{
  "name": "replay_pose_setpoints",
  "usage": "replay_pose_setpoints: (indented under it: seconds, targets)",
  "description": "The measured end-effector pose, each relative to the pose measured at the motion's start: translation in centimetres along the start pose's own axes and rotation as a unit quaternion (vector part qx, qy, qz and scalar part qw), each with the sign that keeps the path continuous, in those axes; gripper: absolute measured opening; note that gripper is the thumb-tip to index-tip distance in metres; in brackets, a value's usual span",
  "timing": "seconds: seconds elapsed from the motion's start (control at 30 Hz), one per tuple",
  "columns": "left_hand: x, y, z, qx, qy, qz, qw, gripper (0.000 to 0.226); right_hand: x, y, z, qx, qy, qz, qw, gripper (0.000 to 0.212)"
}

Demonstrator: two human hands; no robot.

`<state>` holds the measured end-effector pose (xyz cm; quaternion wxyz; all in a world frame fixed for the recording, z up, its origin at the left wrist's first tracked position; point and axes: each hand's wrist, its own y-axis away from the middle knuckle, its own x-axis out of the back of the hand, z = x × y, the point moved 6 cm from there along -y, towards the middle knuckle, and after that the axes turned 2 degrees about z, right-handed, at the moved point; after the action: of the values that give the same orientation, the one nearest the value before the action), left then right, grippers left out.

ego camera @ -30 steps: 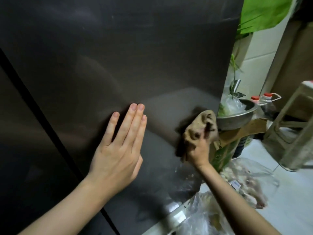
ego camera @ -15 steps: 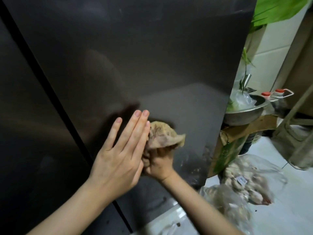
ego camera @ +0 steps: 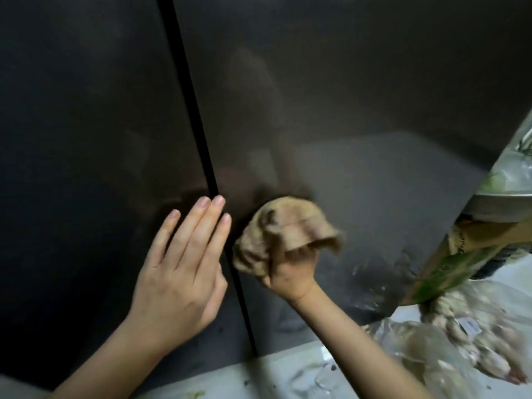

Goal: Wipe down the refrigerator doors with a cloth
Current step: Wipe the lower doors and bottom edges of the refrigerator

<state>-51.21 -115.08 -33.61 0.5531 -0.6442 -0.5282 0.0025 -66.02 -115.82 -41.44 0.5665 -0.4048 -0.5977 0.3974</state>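
Observation:
Two dark, glossy refrigerator doors fill the view: the left door (ego camera: 80,125) and the right door (ego camera: 359,105), split by a black vertical gap. My left hand (ego camera: 184,269) lies flat with fingers together, pressed across the gap low on the doors. My right hand (ego camera: 290,272) grips a crumpled beige cloth (ego camera: 285,228) and holds it against the right door, just right of the gap. The cloth covers most of my right fingers.
A metal bowl (ego camera: 501,203) with greens sits on a cardboard box (ego camera: 460,257) right of the fridge. Clear plastic bags (ego camera: 460,344) with food lie on the pale floor (ego camera: 259,378) below the right door's edge. Smears show on the door's lower right.
My right hand has swept the cloth leftward across the right door, from its right edge to beside my left hand. The view has shifted right; my left hand now lies over the gap.

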Motion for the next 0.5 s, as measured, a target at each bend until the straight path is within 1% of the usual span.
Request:
replay_pose_setpoints:
  seconds: [0.03,0.07,0.13,0.17,0.23,0.3,0.33,0.37,0.4,0.47,0.5]
  targets:
    - [-0.1,0.1,-0.1,0.009,-0.006,-0.007,1.000,0.062,-0.3,0.3,-0.1,0.076,0.014,-0.017,0.997,0.053]
    - [-0.2,0.1,-0.1,0.015,-0.011,-0.013,1.000,0.063,0.0,0.2,0.1,0.117,0.018,-0.032,0.992,0.048]
    - [-0.3,0.2,-0.2,0.033,-0.023,-0.021,0.999,0.064,1.2,-0.9,0.2,0.167,0.031,-0.022,0.985,0.041]
    - [-0.3,0.3,-0.3,0.045,-0.031,-0.020,0.998,0.063,1.8,-2.4,-0.2,0.169,0.035,-0.022,0.985,0.045]
    - [-0.2,0.3,-0.3,0.066,-0.042,-0.012,0.997,0.060,3.3,-6.6,-1.2,0.111,0.024,0.030,0.993,0.057]
    - [0.1,0.4,-0.7,0.085,-0.052,0.000,0.995,0.054,4.2,-10.1,-2.8,0.048,-0.004,0.076,0.996,0.049]
    - [0.1,0.6,-1.3,0.097,-0.058,0.001,0.994,0.053,4.0,-10.8,-3.5,0.040,-0.003,0.086,0.995,0.046]
    - [0.2,1.2,-2.1,0.111,-0.066,-0.003,0.992,0.056,2.1,-9.6,-4.2,0.053,-0.002,0.062,0.997,0.048]
    - [0.2,1.3,-2.2,0.108,-0.070,-0.001,0.992,0.061,0.4,-7.4,-3.5,0.051,0.019,0.017,0.998,0.049]
    - [-0.1,1.6,-2.2,0.093,-0.077,-0.006,0.993,0.068,-2.5,-1.6,-1.9,0.027,0.014,-0.151,0.988,0.051]
    - [-0.3,1.7,-2.3,0.086,-0.081,-0.009,0.993,0.070,-3.7,1.5,-1.4,0.040,-0.016,-0.220,0.975,0.044]
